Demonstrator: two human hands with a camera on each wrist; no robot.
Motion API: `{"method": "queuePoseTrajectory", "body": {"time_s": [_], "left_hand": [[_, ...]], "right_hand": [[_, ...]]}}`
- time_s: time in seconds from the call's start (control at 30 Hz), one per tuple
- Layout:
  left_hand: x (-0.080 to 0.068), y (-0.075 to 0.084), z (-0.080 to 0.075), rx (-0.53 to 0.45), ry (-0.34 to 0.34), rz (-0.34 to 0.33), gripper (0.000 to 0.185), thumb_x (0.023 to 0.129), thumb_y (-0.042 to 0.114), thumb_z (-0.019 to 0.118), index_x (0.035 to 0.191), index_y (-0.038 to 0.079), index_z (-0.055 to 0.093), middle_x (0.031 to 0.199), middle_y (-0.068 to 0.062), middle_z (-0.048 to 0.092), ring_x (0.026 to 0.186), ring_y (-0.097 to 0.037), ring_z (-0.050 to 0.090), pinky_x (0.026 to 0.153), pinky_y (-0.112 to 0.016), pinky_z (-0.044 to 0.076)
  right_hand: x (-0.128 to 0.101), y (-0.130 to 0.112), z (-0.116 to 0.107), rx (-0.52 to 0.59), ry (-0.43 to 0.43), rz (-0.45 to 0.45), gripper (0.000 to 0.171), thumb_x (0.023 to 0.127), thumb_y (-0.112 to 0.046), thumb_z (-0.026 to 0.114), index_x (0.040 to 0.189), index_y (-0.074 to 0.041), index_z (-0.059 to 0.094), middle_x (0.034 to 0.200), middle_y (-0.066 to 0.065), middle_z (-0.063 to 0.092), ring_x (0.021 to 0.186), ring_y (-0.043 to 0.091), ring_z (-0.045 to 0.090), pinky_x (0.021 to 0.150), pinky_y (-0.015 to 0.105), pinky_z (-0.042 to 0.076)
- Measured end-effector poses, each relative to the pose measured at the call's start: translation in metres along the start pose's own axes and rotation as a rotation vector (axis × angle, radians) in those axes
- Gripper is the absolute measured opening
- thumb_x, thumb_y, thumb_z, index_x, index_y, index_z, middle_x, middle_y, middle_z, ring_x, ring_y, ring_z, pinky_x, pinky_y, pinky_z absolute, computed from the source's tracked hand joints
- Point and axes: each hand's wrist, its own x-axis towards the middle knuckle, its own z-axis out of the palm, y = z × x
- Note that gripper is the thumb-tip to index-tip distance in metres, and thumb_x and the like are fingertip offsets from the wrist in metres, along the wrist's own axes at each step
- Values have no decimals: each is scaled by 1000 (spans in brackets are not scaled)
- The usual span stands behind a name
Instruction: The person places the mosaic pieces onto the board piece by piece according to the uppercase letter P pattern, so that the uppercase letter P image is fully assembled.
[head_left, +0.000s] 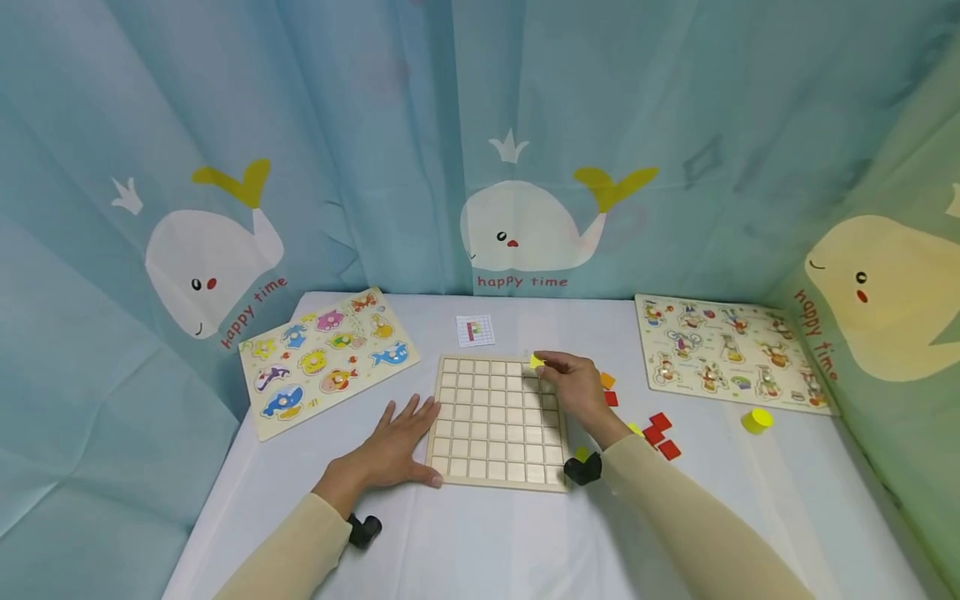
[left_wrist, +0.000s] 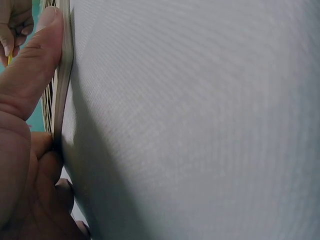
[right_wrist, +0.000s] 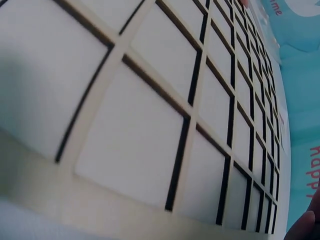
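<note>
A wooden grid board [head_left: 489, 422] lies flat on the white-covered table, its square cells bare. My left hand [head_left: 395, 448] rests at its left edge with fingers spread. In the left wrist view the thumb [left_wrist: 36, 62] lies against the board's rim [left_wrist: 64, 90]. Over the far right corner, my right hand [head_left: 579, 390] pinches a small yellow tile [head_left: 536, 362] between thumb and fingertips. The right wrist view looks low across the grid [right_wrist: 137, 135], with only a bit of the fingers [right_wrist: 302, 226] at its edge and the tile hidden.
Behind the board lies a small pattern card [head_left: 475, 331]. Red tiles [head_left: 660, 422], an orange tile [head_left: 607, 381] and a yellow tile [head_left: 582, 454] are scattered to the right. A yellow cylinder [head_left: 757, 421] stands farther right. Picture puzzles lie at far left [head_left: 330, 358] and far right [head_left: 723, 354].
</note>
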Motion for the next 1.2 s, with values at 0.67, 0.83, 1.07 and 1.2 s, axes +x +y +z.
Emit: {"method": "queuePoseTrajectory", "body": {"time_s": [0.67,0.83,1.07,1.2], "left_hand": [[0,-1,1,-9,1,4,121,76,54,90,167,7,27,176,-9,22,166,-31,6,134,-57,-4],[0,-1,1,-11,0,4,121,76,54,90,167,6,27,176,-9,23,166,-31,6,134,-57,-4],[0,-1,1,3,-4,-1,121,77,55,90,168,7,26,176,-8,22,166,-31,5,134,-57,-4],[0,-1,2,-1,-1,-3,121,77,56,89,168,8,26,176,-7,21,166,-31,5,134,-57,-5]], "right_hand": [[-7,7,12,-52,-3,13,31,102,-11,70,133,-10,75,134,16,72,121,29,66,87,27,57],[-8,9,14,-46,-6,30,31,102,-12,70,132,-10,75,133,16,73,115,29,67,81,23,56],[-10,8,15,-55,-9,31,31,101,-11,71,132,-11,75,133,15,73,120,30,67,91,33,59],[-9,7,15,-75,-10,27,32,101,-11,71,133,-11,75,134,15,73,125,32,66,100,43,60]]}}
